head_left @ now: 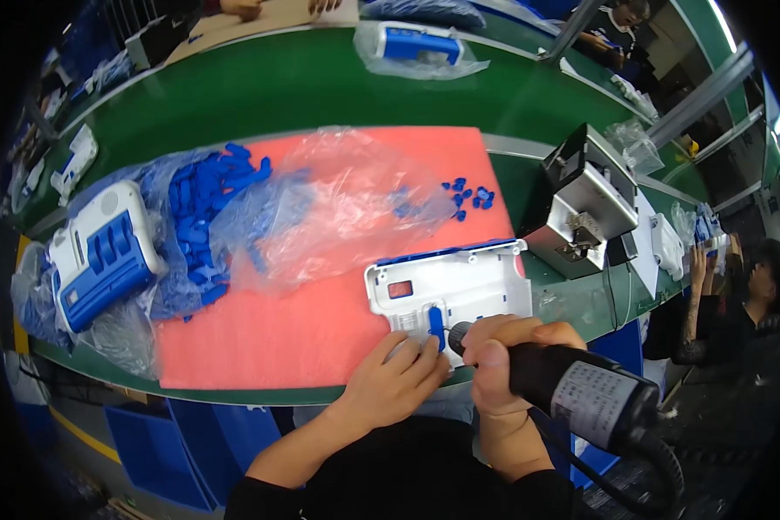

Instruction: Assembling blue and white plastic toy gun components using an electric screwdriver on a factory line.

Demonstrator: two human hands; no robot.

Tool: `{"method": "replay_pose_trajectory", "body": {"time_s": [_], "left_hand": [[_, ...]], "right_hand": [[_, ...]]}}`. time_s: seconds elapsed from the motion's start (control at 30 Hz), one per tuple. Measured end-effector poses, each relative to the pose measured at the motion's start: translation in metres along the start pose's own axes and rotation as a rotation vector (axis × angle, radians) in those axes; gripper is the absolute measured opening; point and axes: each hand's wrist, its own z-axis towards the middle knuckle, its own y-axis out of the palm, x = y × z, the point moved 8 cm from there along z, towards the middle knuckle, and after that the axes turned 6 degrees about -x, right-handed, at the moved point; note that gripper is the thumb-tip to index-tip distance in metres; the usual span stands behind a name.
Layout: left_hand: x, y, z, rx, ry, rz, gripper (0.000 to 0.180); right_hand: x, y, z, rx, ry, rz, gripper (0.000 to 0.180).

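Observation:
An electric screwdriver [536, 374], black with a pale label and a cable at its back end, is gripped in my right hand [494, 360]. Its tip points left at a small blue plastic piece [436, 325] inside a white plastic housing [485, 282]. This housing lies inner side up, with a blue strip along its far edge and a small rectangular window. My left hand [399, 373] holds the near edge of the housing, curled fingers pressing beside the blue piece. What lies under those fingers is hidden.
A pink foam mat [260, 347] covers the green bench. On it lie a clear plastic bag [347, 199], blue plastic parts [195, 217] and small blue caps [468, 199]. A white-and-blue case [104, 251] sits left; a metal machine [581, 208] stands right. Other people work beyond.

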Motion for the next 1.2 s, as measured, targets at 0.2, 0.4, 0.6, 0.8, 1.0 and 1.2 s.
{"method": "replay_pose_trajectory", "body": {"time_s": [0.2, 0.4, 0.6, 0.8, 1.0, 1.2], "left_hand": [[0.003, 0.002, 0.002, 0.004, -0.006, 0.016, 0.022], [0.007, -0.006, 0.003, 0.009, 0.002, -0.031, 0.025], [0.005, -0.004, -0.003, 0.023, -0.024, -0.03, 0.023], [0.003, -0.002, 0.0, 0.014, 0.012, 0.004, 0.024], [-0.002, 0.002, -0.004, 0.011, -0.018, -0.018, 0.022], [-0.002, -0.001, -0.007, 0.051, -0.014, -0.038, 0.022]], "right_hand": [[0.022, -0.041, 0.016, 0.354, 0.219, 0.344, 0.037], [0.022, -0.185, 0.085, 0.726, -0.016, -0.024, 0.043], [0.052, -0.164, 0.082, 0.663, 0.023, -0.042, 0.029], [0.002, -0.119, 0.045, 0.548, -0.058, 0.206, 0.051], [-0.032, -0.019, 0.014, 0.394, 0.017, 0.01, 0.063], [-0.022, 0.002, 0.019, 0.334, 0.084, 0.069, 0.064]]}}
